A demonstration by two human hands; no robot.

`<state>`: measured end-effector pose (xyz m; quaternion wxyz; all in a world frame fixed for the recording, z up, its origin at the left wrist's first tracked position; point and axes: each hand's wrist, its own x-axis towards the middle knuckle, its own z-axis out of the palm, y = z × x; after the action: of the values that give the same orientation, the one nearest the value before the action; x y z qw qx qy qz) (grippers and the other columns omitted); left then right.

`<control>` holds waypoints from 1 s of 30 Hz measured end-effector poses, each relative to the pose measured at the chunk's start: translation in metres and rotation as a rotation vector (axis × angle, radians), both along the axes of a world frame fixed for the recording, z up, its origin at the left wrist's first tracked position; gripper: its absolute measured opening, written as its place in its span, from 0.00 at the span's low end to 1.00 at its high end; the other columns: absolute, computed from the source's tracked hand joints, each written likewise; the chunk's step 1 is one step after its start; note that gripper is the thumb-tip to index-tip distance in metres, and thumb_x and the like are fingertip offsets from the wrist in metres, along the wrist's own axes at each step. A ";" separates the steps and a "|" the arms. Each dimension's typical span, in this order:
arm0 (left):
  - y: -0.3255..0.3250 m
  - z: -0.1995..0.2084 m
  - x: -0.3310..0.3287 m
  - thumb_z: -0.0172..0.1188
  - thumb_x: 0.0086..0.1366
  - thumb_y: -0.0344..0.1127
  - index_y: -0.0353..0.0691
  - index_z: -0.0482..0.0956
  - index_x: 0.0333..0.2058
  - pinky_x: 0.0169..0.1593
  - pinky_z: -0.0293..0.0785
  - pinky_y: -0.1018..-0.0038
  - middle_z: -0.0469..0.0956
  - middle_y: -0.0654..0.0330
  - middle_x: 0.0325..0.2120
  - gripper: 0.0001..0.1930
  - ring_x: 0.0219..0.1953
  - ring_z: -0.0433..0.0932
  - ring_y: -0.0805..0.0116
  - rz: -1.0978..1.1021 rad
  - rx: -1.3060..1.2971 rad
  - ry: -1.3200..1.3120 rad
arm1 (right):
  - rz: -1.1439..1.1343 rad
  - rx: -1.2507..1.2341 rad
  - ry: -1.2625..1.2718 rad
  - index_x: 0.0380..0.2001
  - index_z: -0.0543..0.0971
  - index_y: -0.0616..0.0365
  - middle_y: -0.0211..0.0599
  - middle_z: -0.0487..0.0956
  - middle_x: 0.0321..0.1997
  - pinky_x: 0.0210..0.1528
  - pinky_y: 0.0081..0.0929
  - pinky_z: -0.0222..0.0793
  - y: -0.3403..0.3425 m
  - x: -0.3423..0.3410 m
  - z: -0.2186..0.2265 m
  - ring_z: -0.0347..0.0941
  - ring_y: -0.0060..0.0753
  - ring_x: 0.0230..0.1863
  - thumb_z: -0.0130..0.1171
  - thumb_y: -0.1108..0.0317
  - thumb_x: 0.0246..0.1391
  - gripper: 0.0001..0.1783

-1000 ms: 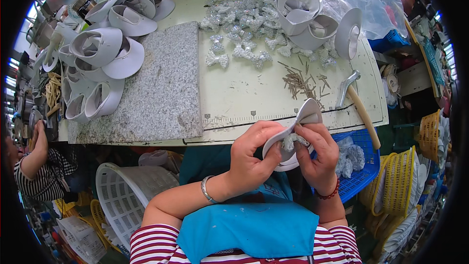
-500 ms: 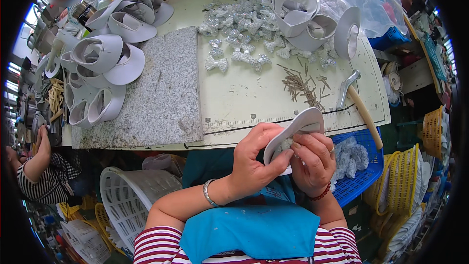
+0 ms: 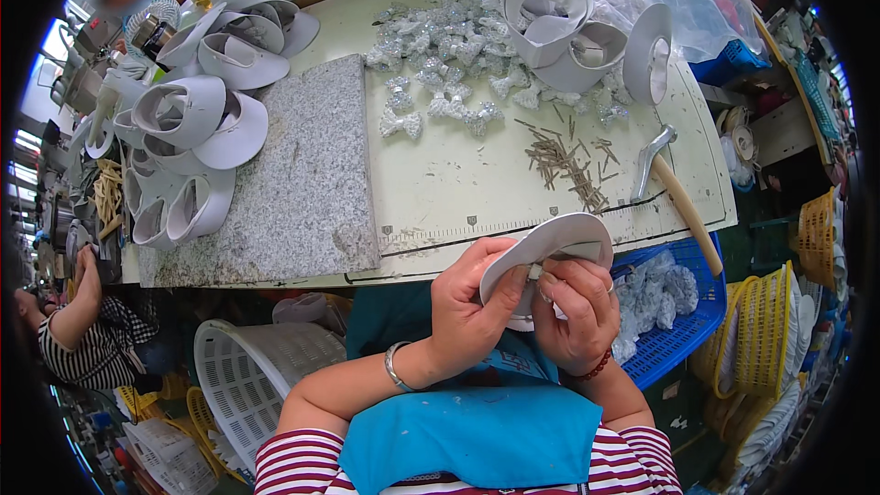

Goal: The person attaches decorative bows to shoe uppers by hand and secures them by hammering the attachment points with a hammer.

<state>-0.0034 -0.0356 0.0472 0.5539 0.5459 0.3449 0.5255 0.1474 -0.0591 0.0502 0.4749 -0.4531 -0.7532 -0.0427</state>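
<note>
In front of my apron I hold a white shoe upper (image 3: 554,235), its smooth curved side tilted up toward the table. My left hand (image 3: 466,308) grips its left edge, thumb laid over the inner side. My right hand (image 3: 581,310) is closed at its right side, fingertips pinching near a small whitish tab (image 3: 535,270) beside my left thumb. What the tab belongs to is partly hidden by my fingers. Beyond my hands, several silvery-white sequined bows (image 3: 451,108) lie heaped on the table, and short thin brown sticks (image 3: 566,165) are scattered closer in.
A wooden-handled hammer (image 3: 674,188) lies at the table's right edge. A speckled stone slab (image 3: 302,183) covers the left part, with more white uppers (image 3: 183,115) piled on it. A blue basket (image 3: 701,316) with bagged pieces stands right, a white basket (image 3: 209,357) left. Another person (image 3: 87,339) works far left.
The shoe upper has been turned so more of its broad outer face shows. My right fingertips have shifted left and down, and the small whitish tab has come into sight.
</note>
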 end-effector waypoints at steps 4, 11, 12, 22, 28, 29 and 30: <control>-0.001 0.001 -0.001 0.59 0.68 0.30 0.30 0.80 0.44 0.35 0.69 0.84 0.77 0.59 0.43 0.10 0.35 0.72 0.82 -0.016 -0.045 -0.022 | 0.002 -0.039 0.033 0.39 0.77 0.58 0.42 0.79 0.42 0.39 0.33 0.76 0.000 -0.002 0.002 0.78 0.43 0.39 0.65 0.83 0.42 0.18; -0.001 0.000 -0.002 0.58 0.69 0.31 0.30 0.80 0.45 0.37 0.70 0.84 0.77 0.60 0.43 0.11 0.37 0.72 0.82 -0.055 -0.133 -0.100 | 0.037 -0.032 0.050 0.39 0.78 0.58 0.41 0.80 0.42 0.36 0.30 0.75 0.003 0.002 0.000 0.78 0.41 0.38 0.65 0.83 0.41 0.18; -0.002 -0.002 -0.003 0.57 0.69 0.31 0.29 0.79 0.45 0.38 0.70 0.84 0.77 0.60 0.43 0.11 0.37 0.72 0.82 -0.071 -0.198 -0.107 | 0.037 -0.031 0.050 0.39 0.78 0.58 0.41 0.80 0.42 0.36 0.30 0.75 0.003 0.002 0.000 0.78 0.41 0.38 0.65 0.83 0.41 0.18; -0.004 -0.013 -0.001 0.56 0.70 0.31 0.32 0.80 0.42 0.38 0.74 0.80 0.81 0.62 0.35 0.08 0.35 0.76 0.80 -0.062 -0.418 -0.283 | 0.020 -0.095 0.045 0.37 0.78 0.60 0.45 0.81 0.39 0.38 0.34 0.76 0.000 -0.003 0.002 0.78 0.44 0.36 0.65 0.84 0.43 0.16; -0.004 -0.015 -0.001 0.56 0.70 0.30 0.33 0.80 0.42 0.39 0.74 0.80 0.81 0.61 0.36 0.08 0.36 0.76 0.80 -0.083 -0.433 -0.302 | 0.013 -0.105 0.032 0.38 0.78 0.61 0.45 0.81 0.39 0.38 0.34 0.76 -0.001 -0.003 0.003 0.78 0.44 0.36 0.65 0.84 0.42 0.17; -0.004 -0.015 -0.002 0.56 0.70 0.30 0.33 0.80 0.42 0.39 0.74 0.80 0.81 0.61 0.36 0.08 0.36 0.76 0.80 -0.082 -0.433 -0.302 | 0.012 -0.107 0.033 0.38 0.78 0.61 0.45 0.81 0.39 0.38 0.34 0.76 -0.001 -0.003 0.003 0.78 0.44 0.36 0.65 0.84 0.42 0.17; -0.004 -0.015 -0.002 0.56 0.70 0.32 0.33 0.79 0.45 0.39 0.72 0.82 0.81 0.64 0.37 0.10 0.37 0.74 0.82 -0.097 -0.395 -0.269 | 0.013 -0.107 0.033 0.38 0.78 0.61 0.45 0.81 0.39 0.38 0.34 0.76 -0.001 -0.003 0.003 0.78 0.44 0.36 0.65 0.84 0.42 0.17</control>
<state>-0.0054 -0.0393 0.0326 0.7154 0.3678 0.3376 0.4887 0.1441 -0.0602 0.0527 0.4626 -0.4735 -0.7494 0.0080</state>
